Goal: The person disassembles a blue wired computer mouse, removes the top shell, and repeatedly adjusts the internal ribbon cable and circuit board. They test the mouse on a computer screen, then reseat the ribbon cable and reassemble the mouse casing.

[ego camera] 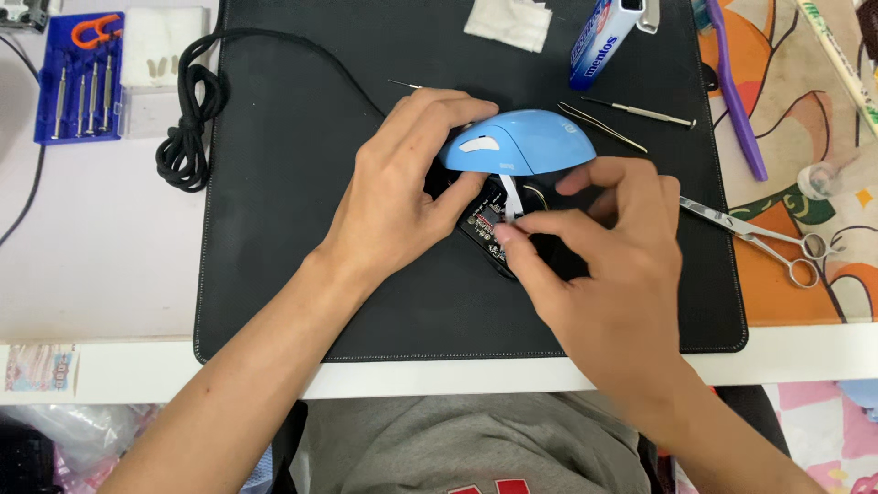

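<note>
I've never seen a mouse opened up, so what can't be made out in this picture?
- Circuit board, head view: mostly hidden under both hands and the blue mouse shell.
- White ribbon cable: its lower end is covered by the right hand.
- Left hand: its fingertips vanish beneath the shell.
- Screwdriver set: tips too small to tell.

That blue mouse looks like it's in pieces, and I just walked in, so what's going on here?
A person has a computer mouse opened up on a black desk mat. The left hand holds the light blue top shell tipped up off the base. The right hand pinches a thin white ribbon cable that runs from the shell down to the circuit board. Tweezers, a metal pick and scissors lie on the right, and a blue screwdriver set sits on the left.
</note>
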